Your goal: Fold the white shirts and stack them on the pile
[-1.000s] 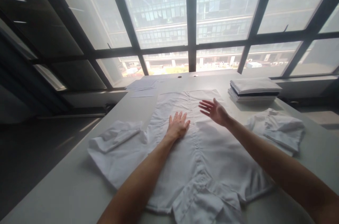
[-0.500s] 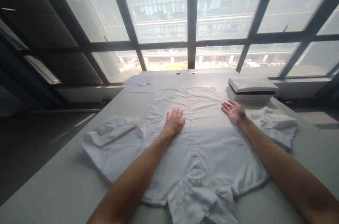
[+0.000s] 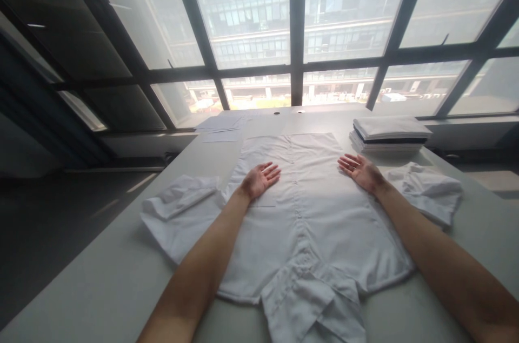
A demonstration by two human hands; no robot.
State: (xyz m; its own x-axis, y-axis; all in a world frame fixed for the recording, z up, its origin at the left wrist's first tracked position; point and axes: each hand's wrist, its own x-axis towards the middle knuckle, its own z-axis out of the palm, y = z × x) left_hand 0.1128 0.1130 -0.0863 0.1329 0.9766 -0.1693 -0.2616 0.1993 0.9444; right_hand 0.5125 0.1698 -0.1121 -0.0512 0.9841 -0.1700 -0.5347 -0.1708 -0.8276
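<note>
A white button-up shirt (image 3: pixel 320 213) lies spread front side up on the table, its collar end towards me and its hem at the far side. One sleeve (image 3: pixel 178 213) stretches out to the left; the other (image 3: pixel 425 192) lies bunched at the right. My left hand (image 3: pixel 260 180) is over the left half of the shirt, palm turned up, fingers extended and holding nothing. Over the right edge of the shirt is my right hand (image 3: pixel 360 171), also palm up with its fingers stretched out. Whether either hand touches the cloth, I cannot tell.
A stack of folded white cloth (image 3: pixel 389 135) with a dark band sits at the table's far right. Sheets of paper (image 3: pixel 221 128) lie at the far left of the white table (image 3: pixel 109 273). Large windows (image 3: pixel 259 19) rise behind it.
My left hand has turned from palm down on the shirt to palm up and shifted slightly left. My right hand keeps its pose. The whole view has swung a little.
</note>
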